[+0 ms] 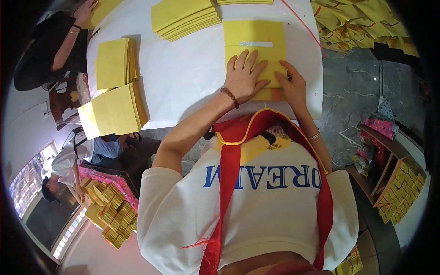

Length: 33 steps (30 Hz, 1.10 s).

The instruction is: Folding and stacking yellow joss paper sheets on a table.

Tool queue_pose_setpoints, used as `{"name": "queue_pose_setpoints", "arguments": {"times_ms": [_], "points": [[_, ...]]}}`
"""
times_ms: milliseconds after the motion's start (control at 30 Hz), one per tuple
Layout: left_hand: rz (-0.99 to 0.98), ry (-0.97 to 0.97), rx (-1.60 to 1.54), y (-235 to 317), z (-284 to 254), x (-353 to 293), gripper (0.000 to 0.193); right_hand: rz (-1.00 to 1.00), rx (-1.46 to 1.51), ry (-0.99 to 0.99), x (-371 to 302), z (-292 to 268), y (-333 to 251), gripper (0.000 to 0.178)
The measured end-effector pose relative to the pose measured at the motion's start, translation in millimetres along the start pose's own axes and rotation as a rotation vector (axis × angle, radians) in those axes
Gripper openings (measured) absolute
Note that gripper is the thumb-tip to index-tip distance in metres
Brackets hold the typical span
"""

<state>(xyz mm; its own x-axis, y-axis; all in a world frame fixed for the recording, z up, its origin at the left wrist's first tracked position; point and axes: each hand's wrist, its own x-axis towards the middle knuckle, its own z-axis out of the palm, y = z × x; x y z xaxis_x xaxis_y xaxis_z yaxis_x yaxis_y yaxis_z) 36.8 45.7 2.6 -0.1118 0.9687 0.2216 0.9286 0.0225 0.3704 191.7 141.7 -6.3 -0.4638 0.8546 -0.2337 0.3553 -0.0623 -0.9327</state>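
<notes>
A stack or folded sheet of yellow paper (254,31) lies on the white table in front of me, with a pale silvery strip (255,44) across it. My left hand (245,75) rests flat on the paper, fingers spread, just below that strip. At the paper's right edge, my right hand (294,86) is bent, its thumb on top and its forefinger curled at the edge. The lower edge of the paper, near my body, shows an orange patch partly covered by my left hand.
Yellow paper stacks stand on the white table (169,87): one fanned stack (185,20) at the back, others (112,64) at left. A red string (302,19) crosses the right corner. Yellow bundles (362,23) lie beyond. Two people are at left, one beside more bundles (112,211).
</notes>
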Motion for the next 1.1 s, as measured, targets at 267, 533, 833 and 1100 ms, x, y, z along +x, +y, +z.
{"name": "queue_pose_setpoints", "arguments": {"times_ms": [267,533,833,1100], "points": [[-0.008,-0.069,0.032,-1,7,-4,0.053,-0.896,-1.063,-0.123,-41,3,14,0.06],[0.101,-0.019,-0.283,-24,-12,-8,0.051,-0.667,-1.009,-0.236,-42,8,11,0.065],[0.35,0.047,0.299,-5,0,-15,0.039,-0.543,-0.218,-0.356,-47,-30,-116,0.034],[0.291,0.396,0.166,-39,-99,43,0.042,-1.258,0.882,-0.751,-80,-33,-265,0.012]]}}
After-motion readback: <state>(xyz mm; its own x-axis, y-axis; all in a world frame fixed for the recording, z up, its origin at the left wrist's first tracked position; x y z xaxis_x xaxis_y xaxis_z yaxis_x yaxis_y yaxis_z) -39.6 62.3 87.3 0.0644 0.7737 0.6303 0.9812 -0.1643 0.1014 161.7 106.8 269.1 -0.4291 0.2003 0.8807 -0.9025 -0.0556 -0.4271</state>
